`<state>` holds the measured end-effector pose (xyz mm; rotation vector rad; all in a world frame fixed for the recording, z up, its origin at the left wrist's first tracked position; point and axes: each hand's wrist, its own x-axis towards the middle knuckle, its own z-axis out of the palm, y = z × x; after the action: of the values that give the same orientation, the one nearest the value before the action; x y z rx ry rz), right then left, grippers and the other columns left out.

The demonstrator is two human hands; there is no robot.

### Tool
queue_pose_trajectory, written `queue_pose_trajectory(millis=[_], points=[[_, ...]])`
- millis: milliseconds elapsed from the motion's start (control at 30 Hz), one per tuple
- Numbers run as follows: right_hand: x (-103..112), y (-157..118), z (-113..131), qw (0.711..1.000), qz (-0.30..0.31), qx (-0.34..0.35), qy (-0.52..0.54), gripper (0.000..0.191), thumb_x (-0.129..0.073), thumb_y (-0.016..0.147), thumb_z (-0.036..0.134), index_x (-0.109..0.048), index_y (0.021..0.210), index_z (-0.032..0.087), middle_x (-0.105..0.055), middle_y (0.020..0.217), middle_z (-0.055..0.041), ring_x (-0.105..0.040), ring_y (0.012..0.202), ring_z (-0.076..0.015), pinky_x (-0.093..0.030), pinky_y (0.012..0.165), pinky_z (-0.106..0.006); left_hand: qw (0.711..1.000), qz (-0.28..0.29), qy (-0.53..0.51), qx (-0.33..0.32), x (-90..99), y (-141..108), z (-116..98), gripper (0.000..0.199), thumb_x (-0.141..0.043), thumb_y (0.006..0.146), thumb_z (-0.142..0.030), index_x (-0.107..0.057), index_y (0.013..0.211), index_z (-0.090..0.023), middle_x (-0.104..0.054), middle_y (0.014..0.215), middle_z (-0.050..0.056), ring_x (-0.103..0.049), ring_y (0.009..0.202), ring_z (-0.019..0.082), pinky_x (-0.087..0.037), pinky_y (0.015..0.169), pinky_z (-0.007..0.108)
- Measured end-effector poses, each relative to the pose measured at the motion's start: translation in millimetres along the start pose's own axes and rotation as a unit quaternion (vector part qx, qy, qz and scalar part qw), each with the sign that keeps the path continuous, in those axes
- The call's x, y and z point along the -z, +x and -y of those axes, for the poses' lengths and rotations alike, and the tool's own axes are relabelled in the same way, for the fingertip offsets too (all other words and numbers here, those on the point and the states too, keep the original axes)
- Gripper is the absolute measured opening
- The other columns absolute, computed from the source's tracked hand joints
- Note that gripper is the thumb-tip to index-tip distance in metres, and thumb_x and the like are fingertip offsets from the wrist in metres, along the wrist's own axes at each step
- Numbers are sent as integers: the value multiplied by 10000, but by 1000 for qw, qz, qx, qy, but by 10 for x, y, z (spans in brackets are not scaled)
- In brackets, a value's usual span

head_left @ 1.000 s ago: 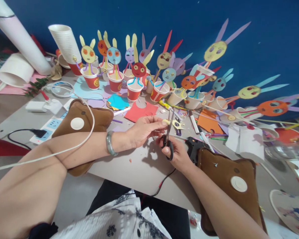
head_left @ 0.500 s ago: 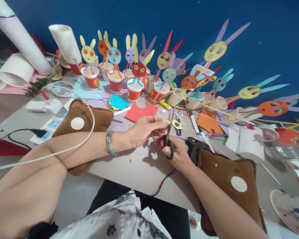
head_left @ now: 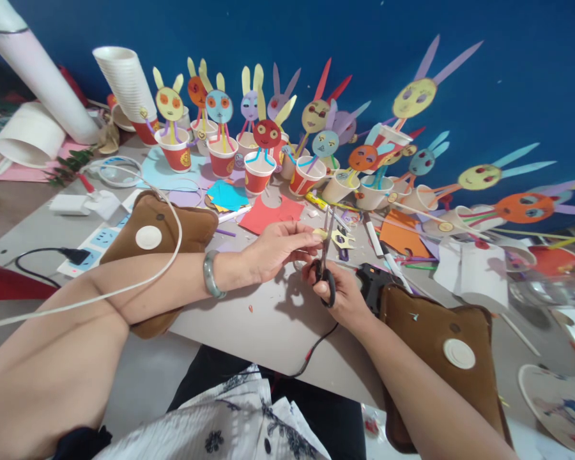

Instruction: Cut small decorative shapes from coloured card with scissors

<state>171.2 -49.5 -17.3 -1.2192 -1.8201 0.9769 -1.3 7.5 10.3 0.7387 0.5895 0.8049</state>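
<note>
the fingers of my left hand (head_left: 278, 254) pinch one small scrap of yellow paper (head_left: 319, 234), thumb over it, and the fingers of my right hand (head_left: 341, 297) are wrapped around the black handles of one pair of scissors (head_left: 324, 263). the two blades point away from me and stand slightly apart, right beside the scrap; whether they touch it i cannot tell. just past the blades one more yellow piece (head_left: 341, 239), with curved edges, lies on the grey surface (head_left: 268, 319). one bracelet (head_left: 214, 275) circles my left wrist.

there are two brown cushions: my left forearm crosses the left cushion (head_left: 170, 223), and my right forearm lies over part of the right cushion (head_left: 424, 358). each carries one white disc. between my right hand and that cushion sits one black tool (head_left: 371, 281), partly hidden.

beyond my hands lie one red sheet (head_left: 261, 220) with a rounded bite out of it, a few blue pieces (head_left: 226, 195) close by on its left, and two white markers (head_left: 372, 235) to the right. farther back, against the blue wall (head_left: 124, 19), i count at least fourteen long-eared paper heads (head_left: 267, 134), many on strips rising from paper cups (head_left: 259, 177); they overlap, so i cannot settle the total. at the left end leans one tall stack of white cups (head_left: 127, 83).
</note>
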Motion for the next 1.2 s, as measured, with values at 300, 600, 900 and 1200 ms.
queue_pose_trajectory(millis=[300, 600, 900, 1200], points=[[37, 4, 15, 1000, 7, 7, -12, 618, -540, 792, 818, -524, 675, 211, -582, 682, -20, -494, 624, -167, -424, 659, -324, 1000, -12, 5, -4, -31, -17, -42, 211, -778, 760, -229, -601, 775, -116, -608, 708, -17, -593, 661, 72, -471, 656, 230], [57, 4, 28, 1000, 11, 17, -19, 605, -545, 805, 800, -522, 668, 212, -580, 670, -18, -499, 625, -170, -422, 667, -326, 1000, -14, 9, -7, -51, -34, -68, 192, -765, 754, -205, -592, 761, -121, -614, 702, -15, -600, 670, 73, -460, 639, 225], [70, 8, 26, 999, 9, 25, -40, 622, -530, 813, 804, -514, 640, 206, -592, 663, -21, -502, 619, -164, -409, 657, -317, 1000, -12, 16, -12, -37, -29, -71, 192, -757, 748, -211, -586, 760, -123, -608, 702, -21, -603, 684, 75, -450, 649, 225], [78, 4, 12, 998, 9, 32, -46, 622, -516, 823, 802, -521, 644, 206, -597, 669, -22, -522, 644, -172, -400, 664, -315, 1000, -8, 18, -18, -27, -24, -65, 169, -737, 750, -200, -585, 755, -126, -612, 698, -19, -606, 680, 76, -450, 644, 222]])
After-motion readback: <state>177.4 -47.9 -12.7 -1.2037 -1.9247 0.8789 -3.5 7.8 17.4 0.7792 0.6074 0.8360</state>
